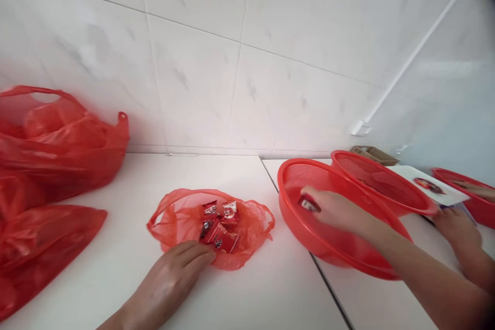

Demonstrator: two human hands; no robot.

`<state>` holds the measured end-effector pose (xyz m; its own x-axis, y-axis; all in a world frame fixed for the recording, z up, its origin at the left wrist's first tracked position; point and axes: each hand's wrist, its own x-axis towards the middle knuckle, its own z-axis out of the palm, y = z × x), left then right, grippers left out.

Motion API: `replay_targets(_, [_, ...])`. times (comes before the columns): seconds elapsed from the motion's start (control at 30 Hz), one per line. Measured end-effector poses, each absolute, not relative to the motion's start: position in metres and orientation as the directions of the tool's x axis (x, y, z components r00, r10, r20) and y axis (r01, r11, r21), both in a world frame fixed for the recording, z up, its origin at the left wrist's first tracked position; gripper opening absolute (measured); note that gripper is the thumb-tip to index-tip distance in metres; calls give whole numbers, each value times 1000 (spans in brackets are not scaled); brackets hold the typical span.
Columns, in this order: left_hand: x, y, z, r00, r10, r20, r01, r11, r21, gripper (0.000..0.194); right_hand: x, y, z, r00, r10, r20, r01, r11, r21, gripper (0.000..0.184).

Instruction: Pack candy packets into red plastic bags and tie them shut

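Note:
My left hand (170, 276) rests on the white counter with its fingers stretched flat against the near edge of a small red mesh bag (181, 216). The bag lies open and holds several red wrapped packets (218, 227). My right hand (336, 211) reaches into a large red plastic basket (294, 175) and pinches one red packet (308, 204) between its fingers, just above the basket's inside.
Big red plastic bags (54, 149) are piled at the left. A second red basket (382, 180) stands behind the first, with another person's hand (456, 227) beside it. A white card (429, 185), a third red basket (475, 206) and a tiled wall lie beyond.

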<state>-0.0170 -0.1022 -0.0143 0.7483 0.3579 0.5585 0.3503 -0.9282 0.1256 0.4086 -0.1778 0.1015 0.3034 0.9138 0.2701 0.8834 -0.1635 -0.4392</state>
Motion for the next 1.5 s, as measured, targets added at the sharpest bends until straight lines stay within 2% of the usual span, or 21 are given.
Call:
replay_targets(0.07, [-14,-104,-11,757,361,545,343,-929,138,25,353,-162,111,166,969,185,932,-93,-350,11])
replay_targets(0.17, [-12,-106,-9,761,370,533,339,-927,158,24,287,-157,133,35,969,243,969,26,-245,23])
replay_targets(0.23, [-12,-107,-9,761,374,531,337,-926,169,24,255,-156,138,-76,953,293,960,150,-238,31])
replay_targets(0.3, [-11,-108,-7,764,372,527,332,-927,173,23,232,-150,132,-181,943,279,937,251,-242,37])
replay_targets(0.47, [-13,-111,2,726,335,601,322,-937,134,19,207,-126,102,-286,947,147,913,315,-259,56])
replay_targets(0.53, [-16,-111,4,656,316,686,375,-925,68,22,211,-126,92,-263,953,151,908,297,-294,58])
replay_targets(0.6, [-21,-109,4,541,302,785,483,-876,4,31,220,-133,80,-169,963,210,921,230,-315,54])
replay_targets(0.7, [-30,-101,1,377,326,867,645,-764,7,45,235,-155,50,6,959,282,935,95,-341,54])
replay_targets(0.77, [-35,-93,-1,288,413,864,711,-696,96,51,242,-172,24,87,952,292,914,41,-404,61])
replay_targets(0.87, [-37,-81,1,89,649,755,720,-566,401,62,246,-191,-10,251,934,254,804,-55,-592,72])
replay_targets(0.93, [-37,-75,7,-47,830,556,622,-411,666,69,245,-195,-22,391,909,144,623,-146,-768,74])
replay_targets(1.0, [-37,-72,15,-70,960,272,450,-212,867,72,244,-193,-23,464,886,-17,377,-215,-901,72])
replay_targets(1.07, [-37,-71,25,57,998,22,242,-35,970,65,241,-185,-16,422,894,-149,161,-235,-959,59])
replay_targets(1.13, [-37,-70,35,206,975,-80,53,70,996,52,237,-172,-4,296,933,-204,-6,-212,-977,41])
replay_targets(1.2, [-37,-69,47,252,965,-74,-84,98,992,41,231,-158,12,183,962,-203,-111,-185,-977,33])
replay_targets(1.27, [-37,-68,63,209,978,-25,-170,62,984,37,227,-144,33,171,977,-130,-106,-113,-988,31])
replay_targets(1.33, [-39,-66,82,123,990,75,-248,-43,968,35,225,-132,58,275,961,38,-19,44,-999,29])
replay_targets(1.4, [-42,-67,101,5,980,197,-316,-185,931,30,228,-122,85,408,884,230,45,232,-972,26])
replay_targets(1.5, [-48,-71,123,-114,941,319,-346,-338,875,22,235,-112,119,511,780,363,-24,435,-900,23])
